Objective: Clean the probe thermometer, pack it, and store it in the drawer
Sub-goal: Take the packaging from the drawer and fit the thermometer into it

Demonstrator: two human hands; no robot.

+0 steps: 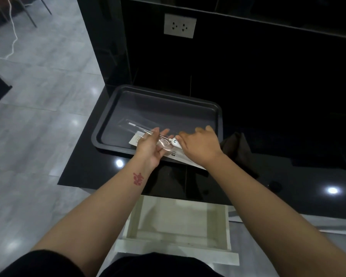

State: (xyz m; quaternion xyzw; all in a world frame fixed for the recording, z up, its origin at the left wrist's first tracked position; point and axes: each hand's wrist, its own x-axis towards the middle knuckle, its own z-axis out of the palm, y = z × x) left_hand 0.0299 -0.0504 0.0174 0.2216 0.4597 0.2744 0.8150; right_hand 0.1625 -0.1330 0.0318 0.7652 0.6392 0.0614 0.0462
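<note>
The probe thermometer (175, 143) has a white head and a thin metal stem, and it is held over the near edge of a dark baking tray (198, 108). My left hand (151, 145) grips a clear plastic sleeve (165, 146) around the stem. My right hand (199, 142) holds the white head from the right. A clear wrapper with a white-tipped stick (134, 124) lies in the tray. A white card (180, 157) lies under my hands. The white drawer (178, 222) stands pulled out below the counter.
The glossy black counter (288, 186) carries the tray near its left end. A dark cloth (237, 148) lies to the right of the tray. A wall socket (179, 26) sits on the black back panel. Grey floor tiles (38, 116) lie to the left.
</note>
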